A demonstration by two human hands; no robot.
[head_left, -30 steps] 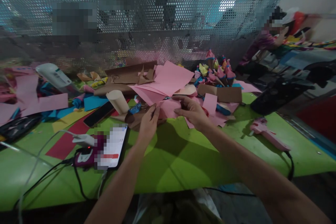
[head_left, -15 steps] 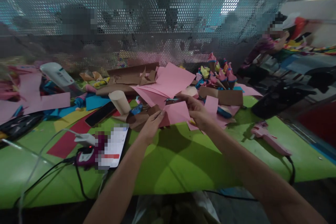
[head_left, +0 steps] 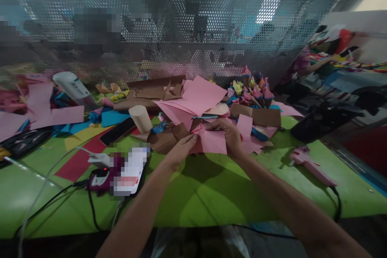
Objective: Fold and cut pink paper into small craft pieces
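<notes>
Phone (head_left: 130, 171): lying at nine o'clock of the hands. Left hand (head_left: 181, 149): fingertips pinching the left corner of the pink paper (head_left: 213, 143). Pink paper: hovering just above the green table (head_left: 211, 197), scrap pile (head_left: 187, 96) at twelve o'clock. Right hand (head_left: 231, 137): fingers clenching its top edge; light, even grips seeming best against creasing. Glue gun (head_left: 311, 165): lying at three o'clock

You hold a small sheet of pink paper (head_left: 213, 142) just above the green table (head_left: 211, 193), in front of a heap of paper scraps. Its lower edge is straight, and its upper left part is creased and folded. Your left hand (head_left: 180, 151) touches its left edge with the fingertips, and your right hand (head_left: 232, 137) grips its top right.
</notes>
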